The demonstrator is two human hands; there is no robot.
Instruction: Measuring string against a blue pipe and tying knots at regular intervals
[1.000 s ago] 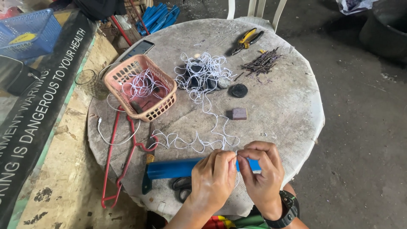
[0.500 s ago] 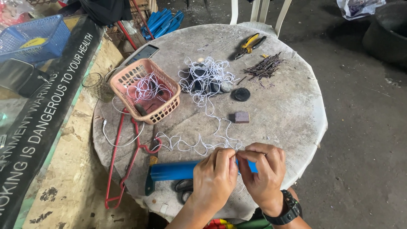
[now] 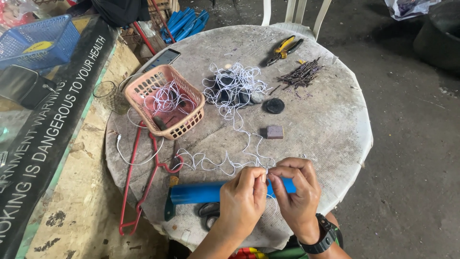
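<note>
My left hand (image 3: 243, 197) and my right hand (image 3: 297, 191) meet fingertip to fingertip at the near edge of a round grey table (image 3: 326, 124), both pinching a thin white string (image 3: 225, 165). The string runs in loops across the table to a tangled pile of white string (image 3: 235, 86) lying over dark round pieces. Under my hands lies a blue tube (image 3: 201, 193). A black watch is on my right wrist.
A pink basket (image 3: 165, 103) holding string stands at the left, with a red wire hanger (image 3: 136, 182) below it. A small brown block (image 3: 274, 132), a black disc (image 3: 274, 105), a bundle of dark nails (image 3: 301, 74), yellow-handled pliers (image 3: 285, 48) and a phone (image 3: 163, 58) also lie on the table. Scissors (image 3: 208, 213) rest beneath the tube.
My hands stay together on the string, with only small finger movement. The camera view has shifted slightly.
</note>
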